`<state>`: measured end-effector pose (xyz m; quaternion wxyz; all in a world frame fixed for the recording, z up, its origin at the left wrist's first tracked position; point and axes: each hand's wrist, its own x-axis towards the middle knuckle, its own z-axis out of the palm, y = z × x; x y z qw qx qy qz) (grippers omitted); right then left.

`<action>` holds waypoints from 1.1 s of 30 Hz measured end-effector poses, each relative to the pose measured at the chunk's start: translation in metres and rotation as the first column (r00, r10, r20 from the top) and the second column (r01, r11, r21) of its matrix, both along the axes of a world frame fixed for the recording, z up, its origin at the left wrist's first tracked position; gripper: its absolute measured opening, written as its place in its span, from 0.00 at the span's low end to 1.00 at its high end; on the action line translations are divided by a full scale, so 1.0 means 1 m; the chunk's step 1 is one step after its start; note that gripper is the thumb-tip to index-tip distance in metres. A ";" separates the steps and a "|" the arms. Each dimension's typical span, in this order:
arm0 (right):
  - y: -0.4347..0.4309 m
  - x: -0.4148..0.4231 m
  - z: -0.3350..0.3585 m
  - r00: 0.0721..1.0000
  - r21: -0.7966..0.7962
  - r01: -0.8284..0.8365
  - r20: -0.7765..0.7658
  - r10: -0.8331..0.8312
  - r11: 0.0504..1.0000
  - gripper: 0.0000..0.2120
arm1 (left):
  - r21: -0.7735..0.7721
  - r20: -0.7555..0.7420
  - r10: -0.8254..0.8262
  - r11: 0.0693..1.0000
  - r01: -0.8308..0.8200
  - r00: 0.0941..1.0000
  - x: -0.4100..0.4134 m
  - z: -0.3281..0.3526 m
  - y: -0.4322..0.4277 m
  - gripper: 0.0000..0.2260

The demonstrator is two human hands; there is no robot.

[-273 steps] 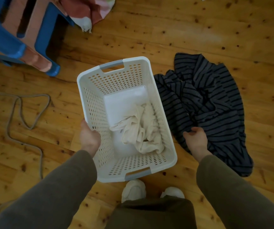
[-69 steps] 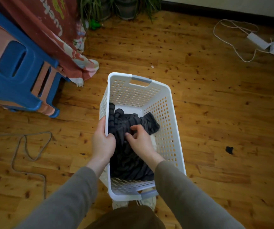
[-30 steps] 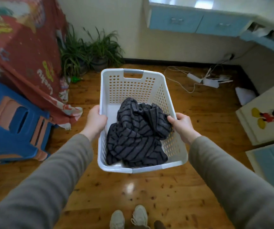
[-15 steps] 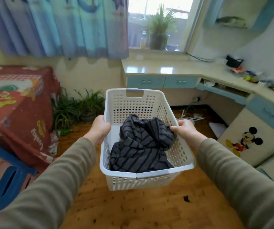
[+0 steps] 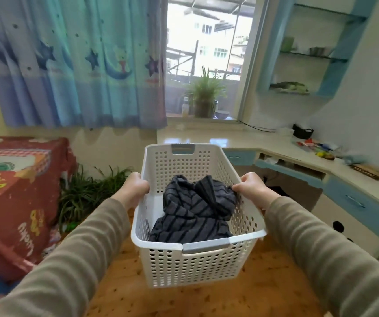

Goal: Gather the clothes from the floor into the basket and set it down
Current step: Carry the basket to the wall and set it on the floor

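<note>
- The white perforated laundry basket (image 5: 197, 259) sits in the centre of the frame, lifted clear of the wooden floor (image 5: 264, 294) and tipped slightly toward the camera.
- Inside it lies a dark striped garment (image 5: 195, 213), bunched up and rising toward the basket's right wall.
- The left hand (image 5: 136, 186) is clenched over the basket's left rim — fingers curled inward over the edge.
- The right hand (image 5: 252, 187) grips the right rim, its fingertips also touching the garment's upper fold.
- Both olive-grey sleeves (image 5: 69, 266) reach in from the lower corners.
- At left stands a bed with a red printed cover (image 5: 16, 197); potted plants (image 5: 87, 193) sit on the floor between it and the basket.
- Behind the basket — a pale corner table (image 5: 241, 140) with blue drawers (image 5: 355, 204) runs toward the right edge.
- Upper left hangs a blue star-patterned curtain (image 5: 76, 62); a window (image 5: 207, 53) fills the upper centre.
</note>
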<state>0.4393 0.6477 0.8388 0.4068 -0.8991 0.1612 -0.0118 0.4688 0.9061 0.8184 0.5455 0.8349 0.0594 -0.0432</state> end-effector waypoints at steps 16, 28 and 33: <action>-0.064 0.092 0.029 0.995 0.017 0.007 0.095 -0.009 1.000 0.11 | 0.040 0.107 -0.013 0.999 0.008 0.994 0.104 0.035 -0.058 0.08; -0.128 0.208 0.046 0.983 -0.003 0.102 0.152 -0.100 0.995 0.12 | 0.021 0.156 -0.063 0.998 0.060 0.986 0.236 0.052 -0.120 0.09; -0.163 0.262 0.054 0.983 -0.049 0.094 0.165 -0.085 0.994 0.12 | 0.014 0.158 -0.046 0.999 0.045 0.986 0.288 0.053 -0.154 0.12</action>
